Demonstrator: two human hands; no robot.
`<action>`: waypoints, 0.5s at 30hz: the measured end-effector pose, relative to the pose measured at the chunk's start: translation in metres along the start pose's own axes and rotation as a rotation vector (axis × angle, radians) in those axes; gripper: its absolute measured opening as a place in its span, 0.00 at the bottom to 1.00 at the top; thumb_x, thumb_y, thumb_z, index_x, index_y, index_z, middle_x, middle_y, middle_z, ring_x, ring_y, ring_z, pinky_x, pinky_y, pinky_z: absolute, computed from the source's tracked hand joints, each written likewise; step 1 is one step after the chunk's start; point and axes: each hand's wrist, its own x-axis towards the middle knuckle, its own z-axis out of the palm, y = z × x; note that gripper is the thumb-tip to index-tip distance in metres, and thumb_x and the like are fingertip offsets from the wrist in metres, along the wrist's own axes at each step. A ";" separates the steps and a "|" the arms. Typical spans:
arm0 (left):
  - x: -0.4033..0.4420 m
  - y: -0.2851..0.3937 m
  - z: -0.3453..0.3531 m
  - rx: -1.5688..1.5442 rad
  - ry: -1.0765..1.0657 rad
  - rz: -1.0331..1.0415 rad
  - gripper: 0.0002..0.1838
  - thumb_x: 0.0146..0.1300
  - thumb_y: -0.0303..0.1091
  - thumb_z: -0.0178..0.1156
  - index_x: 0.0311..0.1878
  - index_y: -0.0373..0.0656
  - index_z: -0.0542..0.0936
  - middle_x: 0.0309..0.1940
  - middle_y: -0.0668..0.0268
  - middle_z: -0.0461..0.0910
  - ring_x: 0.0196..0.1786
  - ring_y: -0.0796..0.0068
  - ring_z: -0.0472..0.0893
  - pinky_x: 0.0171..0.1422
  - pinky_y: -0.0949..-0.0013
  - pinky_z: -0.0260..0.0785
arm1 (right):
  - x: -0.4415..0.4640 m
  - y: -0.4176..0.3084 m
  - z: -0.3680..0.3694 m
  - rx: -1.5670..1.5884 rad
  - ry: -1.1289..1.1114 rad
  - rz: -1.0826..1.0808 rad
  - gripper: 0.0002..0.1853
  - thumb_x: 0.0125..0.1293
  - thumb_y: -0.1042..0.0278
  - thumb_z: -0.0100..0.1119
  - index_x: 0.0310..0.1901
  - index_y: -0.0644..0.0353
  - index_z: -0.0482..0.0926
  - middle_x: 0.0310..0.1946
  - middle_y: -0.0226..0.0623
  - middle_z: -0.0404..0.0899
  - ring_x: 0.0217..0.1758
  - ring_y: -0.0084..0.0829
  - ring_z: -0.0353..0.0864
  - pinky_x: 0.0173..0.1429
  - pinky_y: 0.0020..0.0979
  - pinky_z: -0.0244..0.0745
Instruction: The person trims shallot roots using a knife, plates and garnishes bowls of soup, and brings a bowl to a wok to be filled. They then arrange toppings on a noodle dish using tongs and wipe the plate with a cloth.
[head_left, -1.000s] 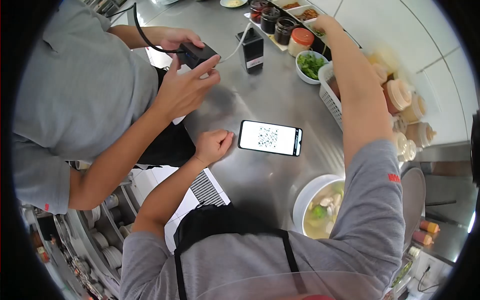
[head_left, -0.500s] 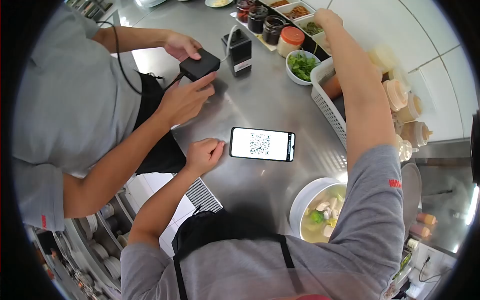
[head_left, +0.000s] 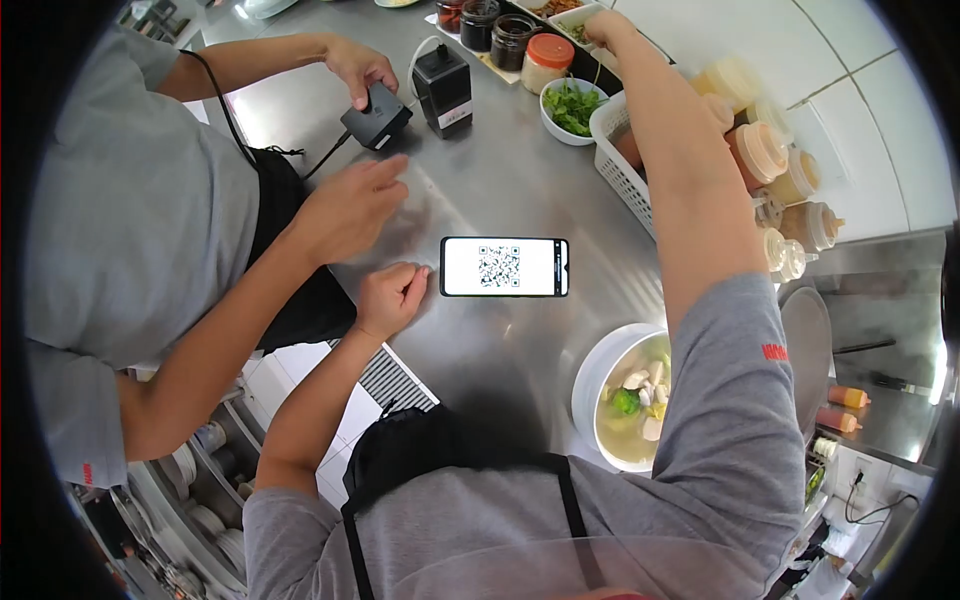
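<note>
My left hand (head_left: 390, 300) rests on the steel counter as a loose fist, with nothing visible in it. Just to its right lies a phone (head_left: 460, 266) showing a QR code. My right arm stretches forward, and my right hand (head_left: 608, 32) reaches down with curled fingers at a tray of seasonings (head_left: 572, 22). Its fingertips are hidden, so what they pinch cannot be made out. Near my right upper arm stands a white bowl (head_left: 588, 400) of pale soup with broccoli (head_left: 625, 401) and white chunks.
On the left, a co-worker's hand (head_left: 360, 72) grips a black adapter (head_left: 378, 115) beside a black box (head_left: 443, 90). Lidded jars (head_left: 547, 62), a bowl of green herbs (head_left: 571, 107), a white basket (head_left: 622, 175) and squeeze bottles (head_left: 760, 152) line the far right side.
The view has shifted slightly. My right hand has lowered toward the seasoning tray. The co-worker's lower hand has come off the black adapter, which the other hand has tilted. My left hand stays fisted.
</note>
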 end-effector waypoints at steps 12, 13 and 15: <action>0.056 0.030 -0.007 -1.927 -1.467 -1.460 0.39 0.58 0.66 0.38 0.55 0.36 0.62 0.44 0.61 0.69 0.43 0.72 0.67 0.38 0.71 0.63 | -0.029 0.012 -0.025 0.238 0.133 0.176 0.08 0.52 0.69 0.53 0.21 0.63 0.74 0.16 0.36 0.69 0.16 0.26 0.66 0.21 0.30 0.60; 0.048 0.021 -0.001 -1.894 -1.229 -1.458 0.41 0.56 0.68 0.39 0.54 0.36 0.64 0.40 0.63 0.66 0.40 0.72 0.65 0.37 0.73 0.59 | -0.038 0.005 -0.032 0.097 0.112 0.137 0.08 0.47 0.71 0.50 0.22 0.65 0.77 0.20 0.43 0.77 0.20 0.32 0.77 0.27 0.32 0.70; 0.044 0.009 0.005 -1.848 -1.002 -1.433 0.42 0.54 0.70 0.40 0.52 0.35 0.65 0.35 0.66 0.64 0.37 0.72 0.62 0.36 0.75 0.55 | 0.006 0.019 -0.034 0.011 0.078 0.018 0.08 0.49 0.70 0.51 0.22 0.65 0.76 0.19 0.40 0.76 0.17 0.31 0.74 0.25 0.31 0.68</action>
